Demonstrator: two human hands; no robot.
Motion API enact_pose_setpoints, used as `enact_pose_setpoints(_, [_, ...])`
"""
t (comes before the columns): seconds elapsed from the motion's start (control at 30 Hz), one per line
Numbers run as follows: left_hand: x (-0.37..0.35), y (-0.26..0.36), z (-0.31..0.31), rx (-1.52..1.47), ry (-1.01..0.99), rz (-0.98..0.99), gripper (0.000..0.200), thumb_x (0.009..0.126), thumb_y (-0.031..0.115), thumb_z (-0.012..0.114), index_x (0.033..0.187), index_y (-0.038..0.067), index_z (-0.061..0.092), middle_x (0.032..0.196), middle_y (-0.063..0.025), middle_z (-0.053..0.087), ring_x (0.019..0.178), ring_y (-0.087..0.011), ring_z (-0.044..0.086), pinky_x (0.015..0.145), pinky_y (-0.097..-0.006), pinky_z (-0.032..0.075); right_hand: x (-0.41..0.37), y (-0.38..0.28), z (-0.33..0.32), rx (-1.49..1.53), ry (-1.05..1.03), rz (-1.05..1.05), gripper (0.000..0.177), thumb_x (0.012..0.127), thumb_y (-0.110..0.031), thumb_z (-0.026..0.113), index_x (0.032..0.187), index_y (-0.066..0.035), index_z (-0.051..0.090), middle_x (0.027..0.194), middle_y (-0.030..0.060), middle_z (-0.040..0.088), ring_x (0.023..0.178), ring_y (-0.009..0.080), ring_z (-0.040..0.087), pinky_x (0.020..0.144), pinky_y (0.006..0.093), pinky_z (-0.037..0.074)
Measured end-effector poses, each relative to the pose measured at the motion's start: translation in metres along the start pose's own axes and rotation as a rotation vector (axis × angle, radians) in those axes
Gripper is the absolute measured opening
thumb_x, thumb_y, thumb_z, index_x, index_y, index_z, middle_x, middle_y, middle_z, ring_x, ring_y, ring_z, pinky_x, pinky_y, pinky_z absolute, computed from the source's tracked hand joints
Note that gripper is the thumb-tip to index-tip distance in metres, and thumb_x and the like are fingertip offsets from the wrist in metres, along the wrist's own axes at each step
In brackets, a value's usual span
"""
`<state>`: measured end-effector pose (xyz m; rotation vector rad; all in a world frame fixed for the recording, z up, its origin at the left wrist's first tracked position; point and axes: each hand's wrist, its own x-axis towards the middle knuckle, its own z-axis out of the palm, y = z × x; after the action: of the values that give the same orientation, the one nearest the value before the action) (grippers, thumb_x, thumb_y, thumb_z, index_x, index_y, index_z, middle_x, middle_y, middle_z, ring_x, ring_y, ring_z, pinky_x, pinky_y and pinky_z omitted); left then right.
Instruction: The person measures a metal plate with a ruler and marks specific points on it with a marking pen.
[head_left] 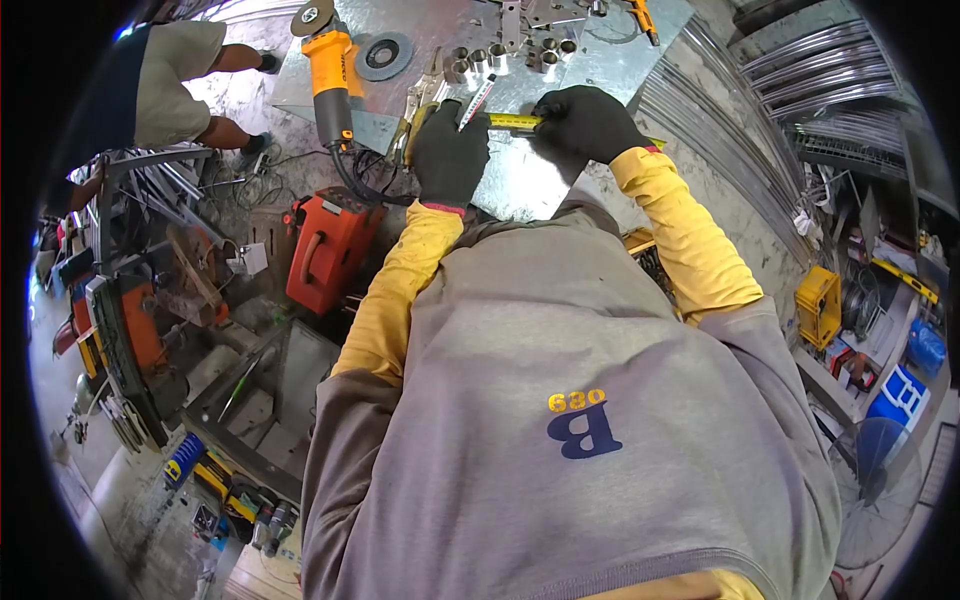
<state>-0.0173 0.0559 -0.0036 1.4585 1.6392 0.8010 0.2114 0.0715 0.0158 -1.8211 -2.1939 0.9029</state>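
Pinching yellow tape blade (512, 121) with right hand (594, 122); left hand's (450, 155) fingers unclear. Likely light, springy; hold edges.

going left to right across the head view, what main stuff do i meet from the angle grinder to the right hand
Angle grinder → grinding disc → left gloved hand → yellow tape measure blade → right gloved hand
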Motion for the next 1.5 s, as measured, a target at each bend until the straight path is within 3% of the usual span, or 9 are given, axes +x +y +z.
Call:
enact_pose_setpoints(0.4, [-0.003, 0.003, 0.0, -0.026, 0.068, 0.001, 0.025, 0.094, 0.023, 0.072, 0.095, -0.001, 0.069, 0.069, -0.0104, 0.068, 0.058, -0.0218, 0.068, 0.058, -0.0389, 0.053, 0.008, -0.005, -0.006, -0.054, -0.042, 0.038, 0.036, 0.079, -0.04, 0.076, 0.107, -0.018, 0.08, 0.102, 0.0135, 0.077, 0.098, 0.0367, 0.073, 0.089, 0.0469, 0.058])
enact_pose_setpoints(0.47, [-0.002, 0.002, 0.001, -0.119, -0.005, -0.084, 0.026, 0.094, 0.022, 0.076, 0.099, -0.002, 0.067, 0.071, -0.0089, 0.066, 0.057, -0.0177, 0.063, 0.056, -0.0363, 0.051, 0.008, -0.005, -0.007, -0.074, -0.053, 0.049, 0.036, 0.079, -0.041, 0.076, 0.107, -0.018, 0.079, 0.102, 0.0136, 0.077, 0.098, 0.037, 0.073, 0.089, 0.047, 0.058])
enact_pose_setpoints(0.6, [-0.005, -0.003, -0.001, -0.044, -0.003, -0.018, 0.025, 0.093, 0.021, 0.076, 0.097, -0.002, 0.067, 0.072, -0.0084, 0.066, 0.058, -0.0176, 0.063, 0.057, -0.0364, 0.05, 0.011, 0.002, -0.004, 0.014, -0.05, 0.066, 0.037, 0.077, -0.038, 0.079, 0.107, -0.018, 0.081, 0.103, 0.0134, 0.078, 0.097, 0.0354, 0.074, 0.089, 0.0451, 0.058])
enact_pose_setpoints(0.83, [-0.005, -0.011, 0.005, -0.109, 0.023, -0.014, 0.025, 0.094, 0.023, 0.073, 0.095, -0.002, 0.068, 0.067, -0.0108, 0.067, 0.057, -0.022, 0.068, 0.058, -0.0375, 0.053, 0.02, -0.003, -0.008, -0.043, -0.122, 0.108, 0.033, 0.076, -0.034, 0.08, 0.104, -0.016, 0.082, 0.102, 0.0128, 0.079, 0.096, 0.034, 0.075, 0.09, 0.0442, 0.058])
enact_pose_setpoints(0.97, [-0.001, -0.014, 0.008, -0.145, 0.024, -0.068, 0.026, 0.094, 0.024, 0.073, 0.095, -0.002, 0.067, 0.067, -0.0114, 0.067, 0.057, -0.0229, 0.068, 0.058, -0.0386, 0.053, 0.02, 0.005, 0.0, -0.001, -0.059, 0.069, 0.035, 0.076, -0.034, 0.08, 0.105, -0.016, 0.082, 0.102, 0.0132, 0.079, 0.096, 0.0343, 0.075, 0.09, 0.0443, 0.059])
enact_pose_setpoints(1.03, [0.002, -0.022, 0.011, -0.118, 0.028, -0.053, 0.027, 0.094, 0.025, 0.074, 0.095, -0.002, 0.067, 0.068, -0.0119, 0.067, 0.058, -0.0241, 0.068, 0.059, -0.0395, 0.053, 0.019, 0.002, -0.002, -0.016, -0.092, 0.067, 0.036, 0.081, -0.032, 0.08, 0.108, -0.008, 0.081, 0.104, 0.0135, 0.08, 0.097, 0.032, 0.076, 0.091, 0.0405, 0.058])
enact_pose_setpoints(1.27, [0.004, -0.029, 0.012, -0.039, 0.067, 0.0, 0.03, 0.091, 0.027, 0.076, 0.093, -0.002, 0.068, 0.072, -0.0156, 0.067, 0.063, -0.0308, 0.07, 0.061, -0.0427, 0.054, 0.017, 0.004, -0.001, 0.036, -0.09, 0.087, 0.036, 0.08, -0.031, 0.081, 0.108, -0.008, 0.08, 0.104, 0.0139, 0.08, 0.098, 0.0322, 0.076, 0.09, 0.0407, 0.058])
enact_pose_setpoints(1.5, [0.006, -0.038, 0.015, -0.057, 0.114, 0.07, 0.029, 0.091, 0.026, 0.075, 0.093, -0.002, 0.068, 0.072, -0.0152, 0.066, 0.061, -0.0297, 0.068, 0.061, -0.0424, 0.052, 0.014, 0.002, -0.001, 0.033, -0.055, 0.069, 0.035, 0.08, -0.03, 0.08, 0.109, -0.009, 0.08, 0.103, 0.014, 0.08, 0.097, 0.0322, 0.076, 0.09, 0.041, 0.058])
